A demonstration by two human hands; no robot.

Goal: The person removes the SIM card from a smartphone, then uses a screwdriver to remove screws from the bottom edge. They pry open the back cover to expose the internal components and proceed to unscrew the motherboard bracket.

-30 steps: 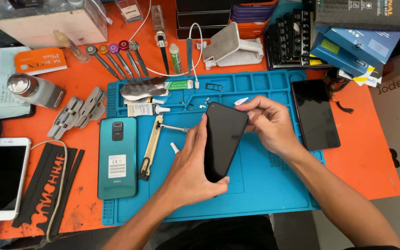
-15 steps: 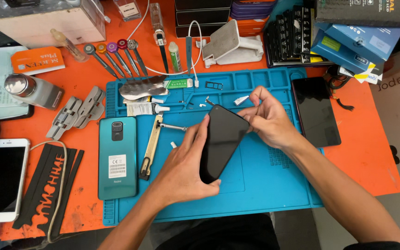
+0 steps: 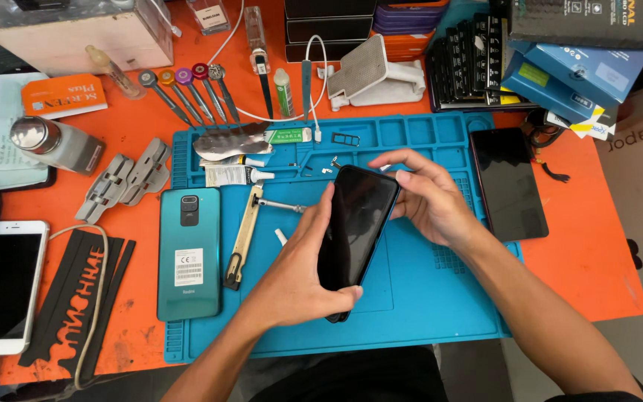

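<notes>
Both hands, left and right, hold the black phone tilted above the blue mat (mid-surface); a loose grip could drop it onto the small screws.

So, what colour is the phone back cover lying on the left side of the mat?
Teal green, shading darker downward; the back cover shows best in the head view.

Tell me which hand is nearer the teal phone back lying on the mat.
Left. The left hand grips the black phone just right of the teal back, with a tool between. The right hand holds the phone's top, farther right.
</notes>
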